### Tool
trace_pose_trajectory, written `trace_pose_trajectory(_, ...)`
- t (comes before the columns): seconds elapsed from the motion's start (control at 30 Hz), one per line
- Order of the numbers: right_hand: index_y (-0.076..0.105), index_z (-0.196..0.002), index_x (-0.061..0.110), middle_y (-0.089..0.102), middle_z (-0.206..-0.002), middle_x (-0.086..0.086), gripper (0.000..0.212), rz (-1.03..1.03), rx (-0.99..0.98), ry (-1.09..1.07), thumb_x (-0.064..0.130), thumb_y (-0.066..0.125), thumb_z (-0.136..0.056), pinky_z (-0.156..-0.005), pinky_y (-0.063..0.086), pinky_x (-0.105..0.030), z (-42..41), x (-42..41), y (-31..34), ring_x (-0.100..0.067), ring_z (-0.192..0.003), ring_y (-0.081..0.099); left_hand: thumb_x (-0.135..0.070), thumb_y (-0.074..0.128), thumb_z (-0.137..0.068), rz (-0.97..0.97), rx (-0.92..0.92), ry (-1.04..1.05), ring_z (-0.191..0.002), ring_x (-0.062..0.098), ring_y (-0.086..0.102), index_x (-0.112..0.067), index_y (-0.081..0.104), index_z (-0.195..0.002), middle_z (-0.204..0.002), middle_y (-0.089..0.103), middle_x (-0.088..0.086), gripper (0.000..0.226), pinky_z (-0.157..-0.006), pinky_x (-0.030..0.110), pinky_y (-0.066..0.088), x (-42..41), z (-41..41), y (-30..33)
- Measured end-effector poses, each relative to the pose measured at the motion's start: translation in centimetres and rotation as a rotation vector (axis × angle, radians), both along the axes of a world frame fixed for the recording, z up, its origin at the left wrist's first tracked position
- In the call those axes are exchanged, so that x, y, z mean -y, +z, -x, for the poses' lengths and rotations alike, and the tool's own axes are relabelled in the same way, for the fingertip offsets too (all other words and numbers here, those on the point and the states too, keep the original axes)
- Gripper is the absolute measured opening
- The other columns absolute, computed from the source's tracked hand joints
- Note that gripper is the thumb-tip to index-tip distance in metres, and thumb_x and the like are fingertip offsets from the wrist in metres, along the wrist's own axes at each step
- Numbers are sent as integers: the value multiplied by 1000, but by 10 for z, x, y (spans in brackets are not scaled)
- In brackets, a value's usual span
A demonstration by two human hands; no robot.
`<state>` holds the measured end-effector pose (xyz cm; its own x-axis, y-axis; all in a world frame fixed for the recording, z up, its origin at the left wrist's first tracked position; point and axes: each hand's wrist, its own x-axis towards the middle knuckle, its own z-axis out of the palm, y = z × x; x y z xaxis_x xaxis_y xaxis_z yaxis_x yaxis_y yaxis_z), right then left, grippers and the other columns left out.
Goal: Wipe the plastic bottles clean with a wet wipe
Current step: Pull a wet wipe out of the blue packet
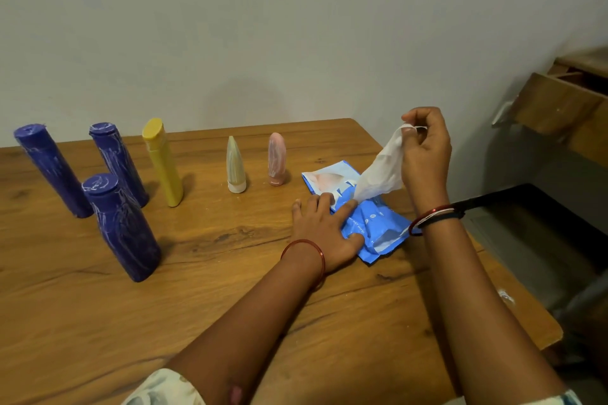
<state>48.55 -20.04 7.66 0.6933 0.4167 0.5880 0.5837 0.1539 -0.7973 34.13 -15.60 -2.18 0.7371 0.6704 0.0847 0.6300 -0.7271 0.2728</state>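
Above blue pack [368, 220], pinched wipe [381, 171].

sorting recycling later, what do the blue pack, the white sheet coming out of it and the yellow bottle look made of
Blue pack: thin plastic film, going by its glossy, crinkled surface.
White sheet: soft non-woven fabric or tissue; it drapes limp and matte where the right hand pinches it.
Yellow bottle: probably rigid plastic, smooth and opaque with a dull sheen.

I saw six bottles [125, 227] standing on the table [230, 289], left of the wipes pack [371, 223]; my left hand [324, 228] lay on the pack.
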Motion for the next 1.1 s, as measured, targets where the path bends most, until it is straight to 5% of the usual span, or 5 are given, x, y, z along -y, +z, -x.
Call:
trace_pose_trajectory(0.47, 59, -95, 9, 58, -85, 3, 15, 41, 104, -245, 16, 46, -93, -63, 34, -16, -20, -4, 21, -13, -77, 51, -57, 31, -74, 41, 65, -53, -139, 25, 23, -43, 5, -150, -147, 34, 0, 81, -114, 54, 8, 1, 4, -1)
trace_pose_trajectory(0.67, 59, -89, 10, 59, -84, 3, 12, 210, 62, 18, 16, 50, -93, -68, 39, -20, -8, -8, 37, -10, -77, 52, -33, 53, -78, 261, 665, -3, -126, 17, 44, -22, 38, -139, -138, 48, -3, 64, -105, 33, 35, 2, 13, 9)
trace_pose_trajectory(0.83, 55, -79, 15, 52, -73, -2, 20, 336, -138, 401, 22, 48, -97, -63, 39, -25, 28, -6, 39, -13, -66, 47, -21, 67, -86, 1012, 1176, 24, -121, 19, 56, -26, 53, -125, -131, 57, -1, 41, -92, 33, 52, 1, 26, 39)
trace_pose_trajectory(1.0, 59, -77, 15, 59, -73, -3, 29, 444, -318, 559, 28, 46, -98, -64, 45, -29, 59, -8, 27, -16, -66, 55, -30, 78, -74, 1456, 1093, -62, -116, 36, 60, -30, 70, -107, -126, 63, 15, 34, -99, 53, 46, -8, 66, 47)
trace_pose_trajectory(1.1, 55, -75, 15, 57, -72, -5, 30, 563, -266, 476, 31, 43, -98, -62, 42, -29, 69, -12, 13, -18, -64, 53, -9, 80, -63, 1479, 1063, 157, -98, 32, 69, -14, 65, -111, -115, 69, 13, 50, -77, 45, 59, -14, 91, 51)
